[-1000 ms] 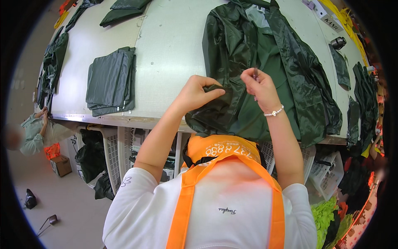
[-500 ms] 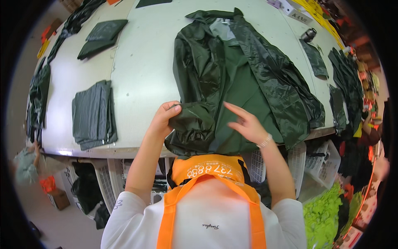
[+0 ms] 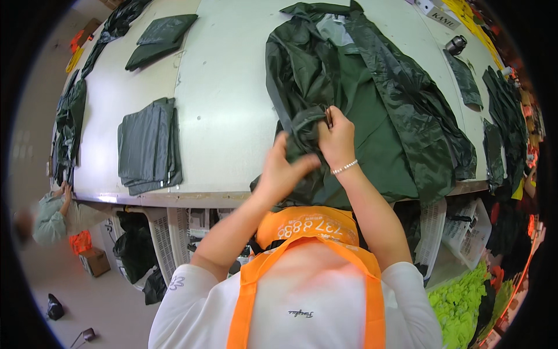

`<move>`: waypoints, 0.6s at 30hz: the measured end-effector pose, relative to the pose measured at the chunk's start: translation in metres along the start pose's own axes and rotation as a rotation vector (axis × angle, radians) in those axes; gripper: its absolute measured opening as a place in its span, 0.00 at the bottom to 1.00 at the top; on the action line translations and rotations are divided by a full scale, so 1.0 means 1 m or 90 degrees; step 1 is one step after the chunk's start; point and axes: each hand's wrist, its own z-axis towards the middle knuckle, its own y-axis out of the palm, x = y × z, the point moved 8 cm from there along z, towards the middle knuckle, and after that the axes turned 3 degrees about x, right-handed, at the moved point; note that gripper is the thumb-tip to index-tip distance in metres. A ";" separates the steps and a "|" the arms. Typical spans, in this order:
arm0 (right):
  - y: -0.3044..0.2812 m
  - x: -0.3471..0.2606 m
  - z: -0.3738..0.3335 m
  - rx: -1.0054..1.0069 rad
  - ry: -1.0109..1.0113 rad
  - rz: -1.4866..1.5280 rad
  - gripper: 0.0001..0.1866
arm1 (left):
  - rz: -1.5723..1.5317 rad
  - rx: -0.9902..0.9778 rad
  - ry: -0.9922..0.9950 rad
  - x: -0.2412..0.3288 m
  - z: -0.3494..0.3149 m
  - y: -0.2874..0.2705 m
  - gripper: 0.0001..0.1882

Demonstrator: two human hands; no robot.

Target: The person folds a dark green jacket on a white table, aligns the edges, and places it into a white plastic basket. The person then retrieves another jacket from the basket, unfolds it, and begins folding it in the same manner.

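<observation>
A dark green rain jacket (image 3: 372,139) lies spread on the table, its front parted over a smooth green lining and its collar at the far end. My right hand (image 3: 337,139) is closed on the bunched sleeve (image 3: 308,125) of the jacket, fingertips pinching the fabric near the jacket's middle. Just to the left, my left hand (image 3: 285,171) has its thumb and fingers spread beside the same sleeve, slightly blurred. Whether its fingertips touch the cloth is hard to see.
Folded dark green garments (image 3: 150,145) are stacked on the white table (image 3: 226,87) at left, with another folded bundle (image 3: 163,38) beyond. A dark bottle (image 3: 456,45) stands at far right. Below the edge are white plastic baskets (image 3: 465,232). Another person (image 3: 52,215) is at the left edge.
My left hand has let go of the sleeve and spread its fingers. My right hand, open before, has taken hold of the sleeve, which is now lifted farther up the jacket.
</observation>
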 end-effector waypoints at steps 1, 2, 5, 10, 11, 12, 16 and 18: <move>0.008 -0.009 -0.011 -0.063 0.030 0.045 0.08 | 0.104 0.137 0.041 0.001 0.019 -0.025 0.14; 0.017 -0.029 -0.031 -0.166 -0.002 0.076 0.10 | 0.124 0.265 0.100 -0.024 0.048 -0.060 0.06; 0.037 -0.051 -0.083 -0.364 0.025 0.124 0.11 | 0.171 0.386 0.256 -0.017 0.068 -0.084 0.06; -0.021 -0.041 -0.047 -0.146 -0.058 0.030 0.13 | -0.069 -0.022 -0.014 -0.008 0.024 -0.031 0.12; -0.037 -0.032 -0.036 -0.054 -0.071 0.013 0.13 | -0.054 -0.098 0.037 0.000 -0.002 -0.014 0.12; -0.053 -0.024 -0.029 0.019 -0.075 0.049 0.12 | -0.042 -0.181 0.091 0.010 -0.023 0.002 0.13; -0.099 -0.023 -0.017 0.160 -0.133 -0.001 0.09 | 0.056 0.116 0.159 0.028 -0.021 -0.053 0.10; -0.090 -0.029 -0.029 0.107 -0.141 0.001 0.12 | 0.033 0.159 0.197 0.039 -0.028 -0.052 0.10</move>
